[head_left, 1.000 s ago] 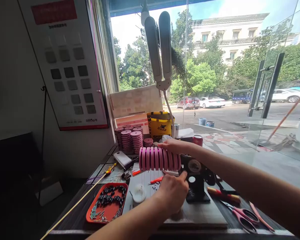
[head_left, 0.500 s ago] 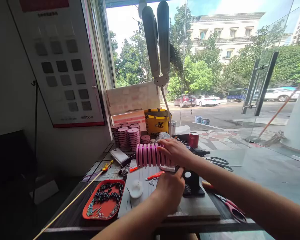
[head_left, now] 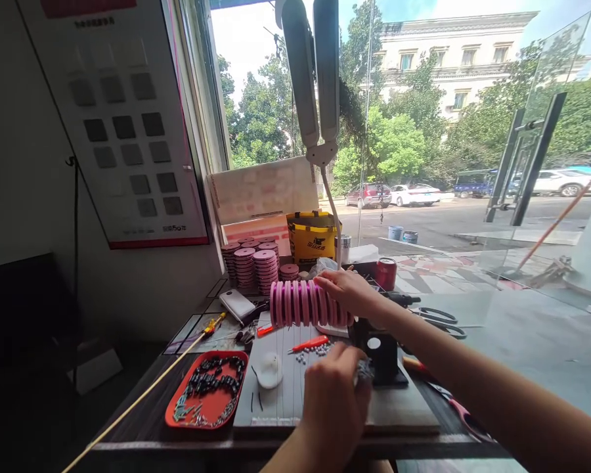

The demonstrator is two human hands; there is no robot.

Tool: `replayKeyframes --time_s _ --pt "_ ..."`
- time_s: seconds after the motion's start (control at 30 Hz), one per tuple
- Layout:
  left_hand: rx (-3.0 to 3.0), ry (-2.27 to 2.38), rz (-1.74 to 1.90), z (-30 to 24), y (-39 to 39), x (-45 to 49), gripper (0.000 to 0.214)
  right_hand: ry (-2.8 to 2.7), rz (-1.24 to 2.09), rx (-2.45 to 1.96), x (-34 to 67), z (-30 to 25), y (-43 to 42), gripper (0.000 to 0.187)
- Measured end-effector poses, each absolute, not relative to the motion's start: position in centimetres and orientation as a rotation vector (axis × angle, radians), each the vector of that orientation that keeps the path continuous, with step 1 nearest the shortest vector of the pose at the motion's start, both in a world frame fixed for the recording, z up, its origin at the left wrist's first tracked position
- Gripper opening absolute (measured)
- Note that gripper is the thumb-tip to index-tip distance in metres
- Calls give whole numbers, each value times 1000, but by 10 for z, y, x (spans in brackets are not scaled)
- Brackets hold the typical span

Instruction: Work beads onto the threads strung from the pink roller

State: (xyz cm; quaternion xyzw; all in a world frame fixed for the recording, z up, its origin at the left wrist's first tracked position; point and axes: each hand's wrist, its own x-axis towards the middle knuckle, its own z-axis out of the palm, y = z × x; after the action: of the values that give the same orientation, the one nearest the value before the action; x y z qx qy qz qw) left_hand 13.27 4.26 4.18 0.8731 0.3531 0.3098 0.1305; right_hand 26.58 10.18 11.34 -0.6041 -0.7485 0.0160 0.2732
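Note:
A row of pink spools, with purple between their rims, lies sideways, level above the board. My right hand rests over its right end, fingers bent onto the rims. Lower down and nearer, my left hand is closed, its knuckles up. A small greyish, blurred thing shows by its thumb; I cannot make out what it is. Right of that hand stands a black bracket with a round hole. Small silver beads and an orange-red pen-like tool lie on the pale board.
An orange tray of dark and silver small parts sits left, near a white dish. Stacked pink spools, a yellow bag and a red can stand behind. Scissors lie right; a long stick crosses the left.
My left hand has drawn back and down from the end of the spools, and its fingers are now curled. My right hand stays on the spools. The view has shifted slightly.

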Motion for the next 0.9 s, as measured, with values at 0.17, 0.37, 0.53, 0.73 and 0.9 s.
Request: replayKeyframes --time_s 0.17,0.37,0.53,0.73,0.9 --pt "2050 1282 1108 39 61 131 10 -1982 61 -1566 269 112 101 35" --pt "1775 1108 1056 26 51 128 12 -1903 -80 -1476 269 101 81 31" --pt "922 734 750 21 26 98 33 -1948 -147 -1087 246 82 26 20" --pt "781 733 755 -13 0 72 46 -2227 -280 -952 231 39 -9 24" --pt "835 855 945 -47 -26 48 46 -2300 -419 -938 227 4 -17 23"
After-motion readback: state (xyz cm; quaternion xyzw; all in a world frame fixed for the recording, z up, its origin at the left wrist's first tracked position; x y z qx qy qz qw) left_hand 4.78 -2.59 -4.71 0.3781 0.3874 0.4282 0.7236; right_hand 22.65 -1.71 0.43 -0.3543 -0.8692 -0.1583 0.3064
